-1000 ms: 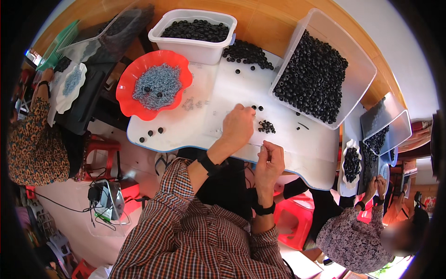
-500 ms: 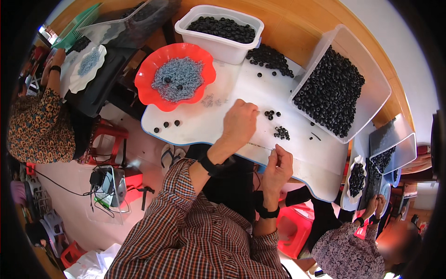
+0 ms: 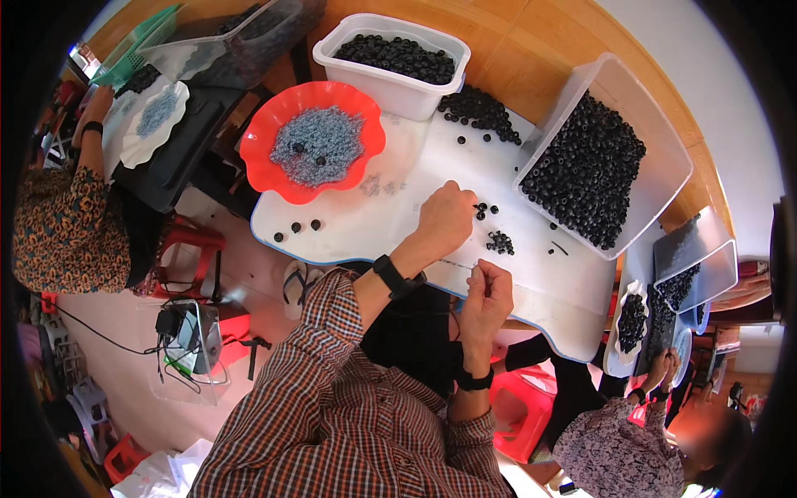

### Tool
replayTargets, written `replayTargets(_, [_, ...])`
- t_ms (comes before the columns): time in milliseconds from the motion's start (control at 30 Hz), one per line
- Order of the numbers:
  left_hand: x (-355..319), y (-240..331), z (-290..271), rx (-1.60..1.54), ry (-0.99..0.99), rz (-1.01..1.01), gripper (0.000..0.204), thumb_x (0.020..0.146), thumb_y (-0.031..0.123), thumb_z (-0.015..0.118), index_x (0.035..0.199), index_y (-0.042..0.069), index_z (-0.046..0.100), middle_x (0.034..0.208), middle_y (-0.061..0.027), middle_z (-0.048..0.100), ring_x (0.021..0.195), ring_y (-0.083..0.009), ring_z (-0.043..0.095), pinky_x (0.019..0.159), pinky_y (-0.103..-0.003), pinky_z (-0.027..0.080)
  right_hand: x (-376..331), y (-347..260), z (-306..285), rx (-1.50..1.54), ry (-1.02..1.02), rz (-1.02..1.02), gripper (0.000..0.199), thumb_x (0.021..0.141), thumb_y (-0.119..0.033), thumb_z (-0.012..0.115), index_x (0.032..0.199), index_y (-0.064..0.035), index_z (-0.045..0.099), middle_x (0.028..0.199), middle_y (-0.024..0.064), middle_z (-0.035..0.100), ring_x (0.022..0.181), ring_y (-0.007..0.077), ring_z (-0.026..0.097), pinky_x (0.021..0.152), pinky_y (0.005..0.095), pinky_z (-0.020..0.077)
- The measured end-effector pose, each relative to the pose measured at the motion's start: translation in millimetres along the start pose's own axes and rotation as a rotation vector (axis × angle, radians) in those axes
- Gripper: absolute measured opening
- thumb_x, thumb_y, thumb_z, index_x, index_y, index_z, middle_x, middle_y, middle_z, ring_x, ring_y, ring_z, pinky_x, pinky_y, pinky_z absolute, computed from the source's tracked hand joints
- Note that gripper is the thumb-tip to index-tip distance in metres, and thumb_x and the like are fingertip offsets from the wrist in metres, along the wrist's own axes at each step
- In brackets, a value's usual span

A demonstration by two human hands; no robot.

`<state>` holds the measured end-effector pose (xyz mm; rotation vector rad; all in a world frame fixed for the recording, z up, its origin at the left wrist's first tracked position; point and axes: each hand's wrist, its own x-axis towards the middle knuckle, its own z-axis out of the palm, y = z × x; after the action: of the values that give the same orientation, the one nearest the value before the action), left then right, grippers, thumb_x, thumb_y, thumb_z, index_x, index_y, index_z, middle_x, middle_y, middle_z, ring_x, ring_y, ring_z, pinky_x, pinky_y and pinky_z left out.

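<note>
Resting curled on the white surface [image 3: 390, 220], the left hand [image 3: 444, 217] touches black beads [image 3: 484, 211] at its fingertips. The right hand [image 3: 486, 292], nearer the body, pinches a thin thread [image 3: 459, 264]. More beads [image 3: 499, 242] lie between the hands.

Pale floor [image 3: 249, 274], red plastic stools [image 3: 187, 241] (one under white table [image 3: 382, 224]), wooden surface [image 3: 531, 50] behind, daylight.

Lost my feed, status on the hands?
Left hand on table by loose black beads. Right hand pinched shut, contents unclear. Nothing blocking.
</note>
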<state>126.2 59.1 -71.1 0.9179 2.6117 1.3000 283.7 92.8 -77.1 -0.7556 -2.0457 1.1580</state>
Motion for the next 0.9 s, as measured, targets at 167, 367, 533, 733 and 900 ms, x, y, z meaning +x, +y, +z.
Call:
replayTargets(167, [6.5, 4.9, 8.0, 0.097, -0.104, 0.036, 0.015, 0.088, 0.015, 0.061, 0.094, 0.005, 0.069, 0.093, -0.0178, 0.059, 0.083, -0.0352, 0.061, 0.073, -0.044, 0.050, 0.1, 6.6, -3.3, -0.017, 0.015, -0.017, 0.010, 0.090, 0.001, 0.061, 0.099, 0.0015, 0.062, 0.090, 0.0098, 0.060, 0.074, 0.0161, 0.059, 0.068, 0.0278, 0.0492])
replayTargets(367, [3.4, 7.4, 8.4, 0.133, -0.060, 0.098, 0.009, 0.085, 0.008, 0.060, 0.090, 0.003, 0.065, 0.090, -0.0183, 0.058, 0.087, -0.0359, 0.059, 0.072, -0.045, 0.049, 0.8, 5.9, -6.0, -0.012, 0.029, -0.043, 0.010, 0.090, 0.000, 0.061, 0.100, 0.0018, 0.062, 0.090, 0.0098, 0.060, 0.074, 0.0158, 0.058, 0.067, 0.0275, 0.0489])
replayTargets(533, [-3.0, 5.6, 5.6, 0.094, -0.037, 0.171, 0.013, 0.080, 0.004, 0.059, 0.091, -0.001, 0.064, 0.091, -0.0196, 0.058, 0.086, -0.0367, 0.059, 0.072, -0.046, 0.050, 1.8, 2.8, -9.5, 0.042, 0.046, 0.007, 0.010, 0.091, 0.000, 0.061, 0.100, 0.0021, 0.062, 0.090, 0.0085, 0.059, 0.072, 0.0130, 0.057, 0.065, 0.0261, 0.0478])
replayTargets(733, [-21.5, -1.2, -14.5, -0.537, -0.191, -0.068, 0.025, 0.087, 0.014, 0.066, 0.107, -0.001, 0.066, 0.088, -0.0117, 0.064, 0.072, -0.0228, 0.064, 0.065, -0.034, 0.053, 4.3, -10.3, -10.5, 0.265, 0.040, 0.121, 0.010, 0.092, -0.001, 0.061, 0.101, 0.0011, 0.063, 0.086, 0.0030, 0.060, 0.072, 0.0087, 0.055, 0.065, 0.0219, 0.0453])
replayTargets(900, [-47.4, -3.2, -36.9, -1.379, -0.416, -0.435, 0.023, 0.093, 0.017, 0.065, 0.108, -0.001, 0.066, 0.087, -0.0046, 0.067, 0.070, -0.0097, 0.064, 0.063, -0.023, 0.055, 7.8, -23.7, -7.9, 0.473, -0.032, 0.184, 0.014, 0.090, -0.002, 0.064, 0.104, -0.0001, 0.064, 0.083, 0.0007, 0.061, 0.073, 0.0063, 0.055, 0.063, 0.0193, 0.0429])
